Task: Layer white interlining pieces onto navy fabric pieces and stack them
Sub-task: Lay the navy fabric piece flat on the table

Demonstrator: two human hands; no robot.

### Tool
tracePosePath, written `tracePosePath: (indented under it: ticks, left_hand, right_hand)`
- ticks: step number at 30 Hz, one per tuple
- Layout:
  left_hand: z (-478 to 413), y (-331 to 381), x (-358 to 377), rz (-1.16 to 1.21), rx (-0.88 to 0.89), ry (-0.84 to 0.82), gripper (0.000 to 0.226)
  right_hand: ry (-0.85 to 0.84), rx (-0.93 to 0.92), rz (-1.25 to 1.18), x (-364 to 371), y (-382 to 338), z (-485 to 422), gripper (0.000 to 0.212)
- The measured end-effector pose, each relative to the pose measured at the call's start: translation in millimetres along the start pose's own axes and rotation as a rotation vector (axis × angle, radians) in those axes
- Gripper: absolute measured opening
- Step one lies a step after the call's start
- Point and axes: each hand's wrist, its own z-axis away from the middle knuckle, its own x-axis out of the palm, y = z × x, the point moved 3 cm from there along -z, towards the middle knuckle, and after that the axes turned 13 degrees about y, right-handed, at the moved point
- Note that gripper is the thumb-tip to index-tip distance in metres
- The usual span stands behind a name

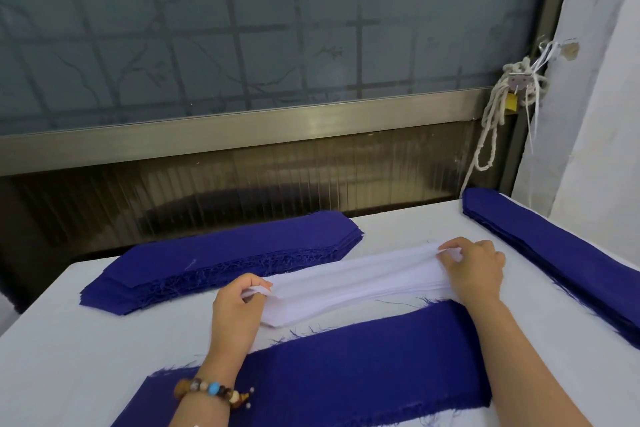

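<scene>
Table [69, 340]: white-covered, carries all the work.

Right navy stack [571, 260]: long, thick, runs along the table's right edge, well apart from the hands. No white shows between its layers from this angle.

Left navy stack [225, 260]: at the far left, layers fanned, frayed threads along the near edge. No white is visible in it either, so I cannot tell which stack is supply and which is finished work.

Single navy piece [363, 364]: laid flat at the near edge, under both forearms, fraying at its edges, with nothing on top of it. Judged to be the piece awaiting its interlining.

White interlining pile [346, 281]: a thin strip-shaped stack of many sheets between the left navy stack and the single navy piece. It lies just beyond that piece, and its top sheets are lifted and rippled lengthwise.

Right hand [474, 267]: thumb and fingers pinch the right end of the top interlining.

Left hand [239, 302]: pinches the left end likewise; the tip of the sheet pokes out past the fingers.

Beaded bracelet [207, 388] on the left wrist.

Progress (judgement): mid-cycle. The navy piece is placed and the white is being peeled off the pile but not yet laid on it. How many pairs are done cannot be read, and much fabric remains
</scene>
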Motion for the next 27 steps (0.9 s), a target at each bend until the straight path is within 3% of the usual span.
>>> tracePosePath:
  ticks: [6,11,15,19,23,27]
  left_hand:
    - [0,-1,-1,0.025,-0.02,0.03,0.028]
    - [-2,-3,-3,0.116,-0.11,0.101,0.011]
    - [-5,-13,-7,0.138,-0.159,0.183,0.025]
    - [-9,-20,-9,0.201,-0.171,0.239,0.041]
    - [-10,-20,-10,0.175,-0.141,0.232,0.027]
    - [-9,-20,-10,0.166,-0.175,0.213,0.032]
  right_hand:
    - [0.137,0.153,-0.035,-5,9,-6,0.02]
    - [0.083,0.172,-0.068,-3,13,-8,0.019]
    - [0.138,0.222,-0.144,-5,14,-6,0.017]
    - [0.134,0.19,-0.175,-7,9,-7,0.035]
    - [0.091,0.2,-0.303,-7,2,-7,0.043]
    - [0.12,0.181,-0.349,-11,-2,-4,0.043]
